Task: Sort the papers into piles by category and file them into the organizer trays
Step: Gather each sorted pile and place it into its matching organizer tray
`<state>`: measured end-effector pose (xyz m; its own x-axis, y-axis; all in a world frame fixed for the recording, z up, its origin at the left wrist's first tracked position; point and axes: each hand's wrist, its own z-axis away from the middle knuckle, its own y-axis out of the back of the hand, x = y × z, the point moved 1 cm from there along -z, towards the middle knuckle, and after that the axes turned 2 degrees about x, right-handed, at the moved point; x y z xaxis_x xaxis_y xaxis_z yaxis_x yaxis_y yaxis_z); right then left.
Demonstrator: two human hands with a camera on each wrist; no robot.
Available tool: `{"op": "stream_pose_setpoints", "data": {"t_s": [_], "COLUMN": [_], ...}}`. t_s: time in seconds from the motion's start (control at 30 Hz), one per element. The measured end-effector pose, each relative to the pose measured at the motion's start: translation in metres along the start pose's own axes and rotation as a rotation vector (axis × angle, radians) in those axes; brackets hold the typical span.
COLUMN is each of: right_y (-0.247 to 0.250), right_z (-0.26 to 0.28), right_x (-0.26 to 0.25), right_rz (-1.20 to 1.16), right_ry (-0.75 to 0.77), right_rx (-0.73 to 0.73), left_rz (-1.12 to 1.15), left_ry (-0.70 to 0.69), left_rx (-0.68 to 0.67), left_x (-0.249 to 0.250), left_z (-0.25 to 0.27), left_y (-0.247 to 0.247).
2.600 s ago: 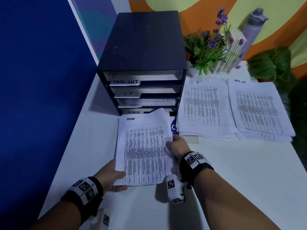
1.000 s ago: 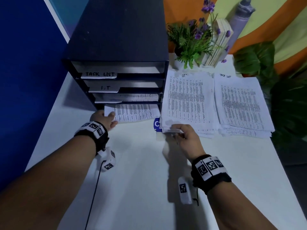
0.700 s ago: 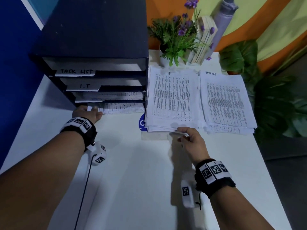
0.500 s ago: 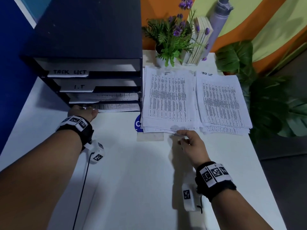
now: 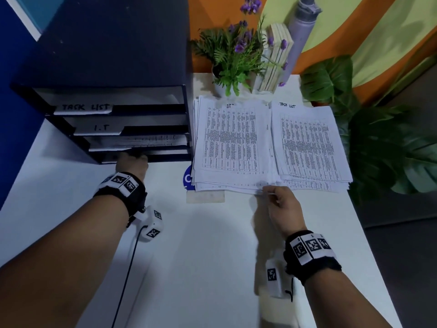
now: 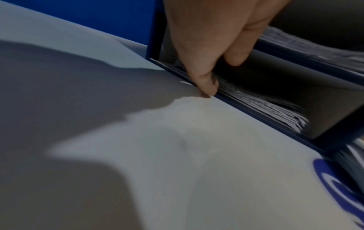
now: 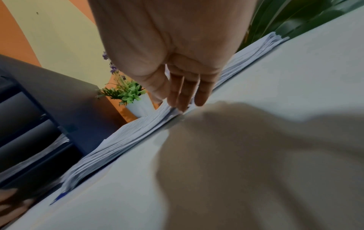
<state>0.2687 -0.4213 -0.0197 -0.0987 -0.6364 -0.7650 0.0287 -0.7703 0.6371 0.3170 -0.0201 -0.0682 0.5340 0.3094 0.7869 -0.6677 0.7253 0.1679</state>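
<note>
A dark organizer stands at the table's back left, with trays labelled TASK LIST and I.T. My left hand reaches into the bottom tray's mouth. In the left wrist view its thumb presses the front edge of the printed papers lying inside that tray. Right of the organizer lie the I.T pile and the TASK LIST pile. My right hand pinches the I.T pile's front edge, thumb on top, fingers at its underside.
A potted plant, a stack of books and a grey bottle stand behind the piles. A large leafy plant is past the table's right edge. A blue sticker and a pale block lie under the I.T pile's corner.
My left hand has pushed the ADMIN papers fully into the bottom tray. My right hand left those papers, moved right to the I.T pile's front edge and stays there.
</note>
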Motion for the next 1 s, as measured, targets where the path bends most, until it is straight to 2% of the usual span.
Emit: {"op": "stream_pose_setpoints", "data": {"t_s": [0.03, 0.07, 0.13, 0.17, 0.27, 0.4, 0.5, 0.7, 0.9, 1.0], "right_y": [0.006, 0.013, 0.029, 0.037, 0.059, 0.088, 0.106, 0.121, 0.124, 0.119], "right_z": [-0.004, -0.008, -0.017, -0.021, -0.033, -0.043, -0.051, -0.067, -0.077, -0.082], "right_x": [0.005, 0.011, 0.023, 0.028, 0.048, 0.072, 0.074, 0.074, 0.085, 0.083], "right_rz": [0.057, 0.122, 0.277, 0.351, 0.404, 0.160, -0.010, -0.225, -0.626, -0.763], "right_ry": [0.020, 0.032, 0.045, 0.040, -0.087, -0.273, -0.435, -0.440, -0.540, -0.515], "right_rx": [0.036, 0.080, 0.197, 0.252, 0.358, 0.446, 0.336, 0.320, 0.408, 0.392], "left_rz": [-0.113, -0.064, -0.092, -0.194, -0.388, -0.554, -0.747, -1.036, -1.102, -0.902], "left_ry": [-0.062, -0.090, -0.098, -0.087, -0.080, -0.151, -0.187, -0.113, -0.100, -0.133], "left_rx": [-0.010, -0.029, -0.071, -0.075, -0.146, -0.176, -0.143, -0.025, -0.047, -0.091], "left_x": [0.006, 0.004, 0.002, -0.004, -0.019, -0.021, -0.016, -0.011, -0.013, -0.019], "left_z": [0.019, 0.030, 0.060, 0.072, 0.097, 0.115, 0.124, 0.129, 0.134, 0.135], "left_y": [0.000, -0.006, -0.019, -0.025, -0.042, -0.062, -0.078, -0.096, -0.106, -0.114]}}
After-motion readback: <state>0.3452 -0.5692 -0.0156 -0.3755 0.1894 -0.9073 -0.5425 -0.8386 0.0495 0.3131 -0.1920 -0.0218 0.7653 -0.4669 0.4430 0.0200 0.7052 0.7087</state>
